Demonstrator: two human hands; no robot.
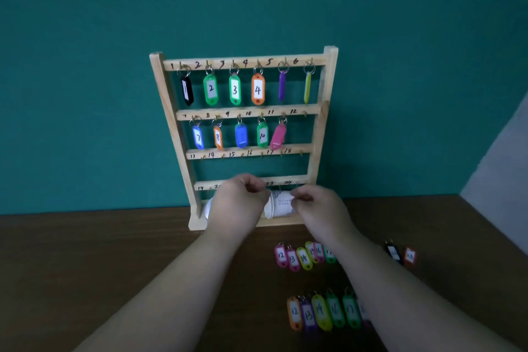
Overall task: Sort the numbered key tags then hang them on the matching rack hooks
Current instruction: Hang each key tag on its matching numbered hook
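Note:
The wooden rack stands against the teal wall, its hooks numbered along each bar. Tags 1 to 6 hang on the top bar, with green tag 2 and orange tag 4 facing me. Five tags hang on the second bar, ending with a pink tag; the hook by 12 is bare. The third bar's hooks are bare. My left hand and my right hand are raised before the bottom bar, fingertips pinched. No tag shows in either. My right fingertips touch a white paper cup.
Two rows of loose numbered tags lie on the brown table to the right: a far row starting at 12 and a near row starting at 12. A black tag and an orange tag lie further right. My right forearm covers part of both rows.

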